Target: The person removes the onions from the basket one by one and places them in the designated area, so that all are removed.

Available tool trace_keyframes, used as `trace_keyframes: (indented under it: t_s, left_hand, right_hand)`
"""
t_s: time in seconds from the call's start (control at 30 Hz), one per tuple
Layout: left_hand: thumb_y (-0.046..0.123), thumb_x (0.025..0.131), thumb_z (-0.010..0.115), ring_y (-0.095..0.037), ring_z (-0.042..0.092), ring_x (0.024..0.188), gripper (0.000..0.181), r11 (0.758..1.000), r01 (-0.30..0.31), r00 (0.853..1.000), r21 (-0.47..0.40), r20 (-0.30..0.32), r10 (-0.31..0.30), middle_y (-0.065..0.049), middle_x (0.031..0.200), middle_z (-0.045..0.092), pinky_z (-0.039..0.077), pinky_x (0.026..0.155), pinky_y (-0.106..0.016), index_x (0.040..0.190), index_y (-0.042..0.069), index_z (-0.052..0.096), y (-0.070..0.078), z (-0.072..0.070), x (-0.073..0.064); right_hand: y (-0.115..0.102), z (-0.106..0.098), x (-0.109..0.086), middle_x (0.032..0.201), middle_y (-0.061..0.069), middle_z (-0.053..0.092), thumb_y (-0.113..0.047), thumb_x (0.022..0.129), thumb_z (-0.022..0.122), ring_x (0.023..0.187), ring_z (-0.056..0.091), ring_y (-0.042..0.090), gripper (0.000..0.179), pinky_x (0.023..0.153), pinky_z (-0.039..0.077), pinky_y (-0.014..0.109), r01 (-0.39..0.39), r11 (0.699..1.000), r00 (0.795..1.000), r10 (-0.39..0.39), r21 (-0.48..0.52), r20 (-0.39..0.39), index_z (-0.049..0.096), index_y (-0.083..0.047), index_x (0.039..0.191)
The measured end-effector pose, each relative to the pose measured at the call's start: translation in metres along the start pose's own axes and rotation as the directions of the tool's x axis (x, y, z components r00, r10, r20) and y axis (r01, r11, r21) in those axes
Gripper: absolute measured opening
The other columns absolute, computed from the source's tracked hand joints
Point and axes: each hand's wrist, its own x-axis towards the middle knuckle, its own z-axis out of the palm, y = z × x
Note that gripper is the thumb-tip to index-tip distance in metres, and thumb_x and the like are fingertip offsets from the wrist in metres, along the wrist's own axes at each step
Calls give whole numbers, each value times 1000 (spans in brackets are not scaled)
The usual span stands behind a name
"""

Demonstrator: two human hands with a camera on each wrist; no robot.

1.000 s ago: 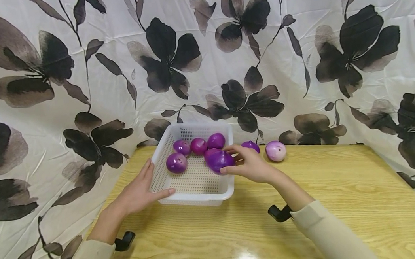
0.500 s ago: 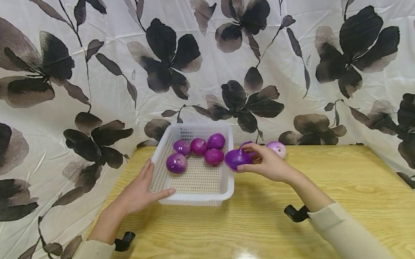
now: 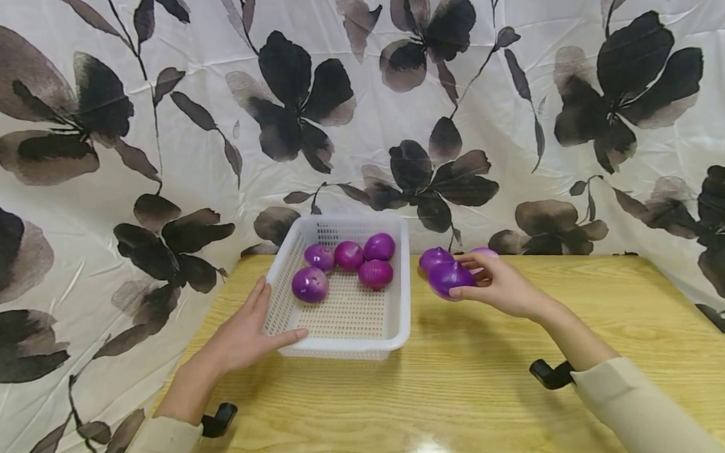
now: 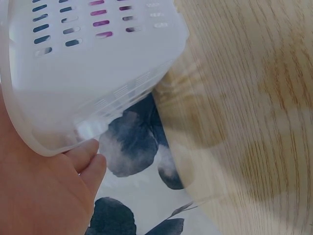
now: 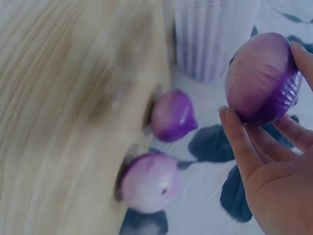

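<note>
My right hand holds a purple onion by thumb and fingertips, raised over the table right of the basket. The right wrist view shows its ribbed, pale-to-purple side. Behind it, a second purple onion lies on the table. Beside that sits a paler onion, mostly hidden by my hand in the head view. A white perforated plastic basket stands to the left with several onions inside, one of them a striped magenta onion. My left hand holds the basket's near left corner, thumb over the front rim, fingers along the side.
The wooden table reaches toward me and to the right. At its back edge hangs a white curtain with dark flowers. Black straps or mounts stick out at both wrists.
My right hand has carried the purple onion rightward from over the basket to beside the onions on the table. The striped onion in the basket is now uncovered. My left hand stays put.
</note>
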Motion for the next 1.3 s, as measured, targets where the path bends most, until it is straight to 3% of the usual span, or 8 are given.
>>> trace_keyframes:
  t_s: [0.3, 0.7, 0.87, 1.3]
  left_hand:
    - [84, 68, 49, -41, 14, 139, 125, 1000, 1, 1000, 11, -8, -1, -7, 156, -14, 23, 107, -58, 150, 3, -1, 2, -1, 0]
    - [83, 68, 50, -42, 14, 139, 126, 1000, -3, 1000, 13, -11, 3, -10, 156, -12, 24, 106, -59, 150, 1, 1, 1, -2, -1]
    - [84, 68, 49, -41, 13, 139, 126, 1000, 5, 1000, 15, -6, -5, -9, 156, -12, 23, 106, -59, 150, 2, 0, 0, -1, -1]
    - [85, 67, 49, -42, 15, 139, 127, 1000, 9, 1000, 11, -5, -8, -10, 157, -10, 23, 106, -59, 150, 2, 1, -1, 0, 0]
  right_hand:
    - [28, -25, -7, 123, 16, 56, -40, 78, 75, 101, 62, 31, 64, 81, 54, 42, -47, 998, 998, 46, -30, -42, 49, -13, 130]
    - [53, -53, -13, 132, 24, 47, -37, 83, 71, 109, 56, 42, 71, 88, 49, 52, -119, 989, 988, 108, -91, -112, 42, 1, 135]
    - [65, -61, -14, 128, 27, 50, -38, 83, 71, 108, 55, 45, 71, 87, 49, 53, -138, 984, 982, 122, -111, -143, 43, 3, 133]
    - [89, -72, -14, 130, 33, 43, -46, 84, 67, 116, 45, 49, 79, 91, 41, 60, -262, 948, 944, 214, -180, -250, 36, 8, 134]
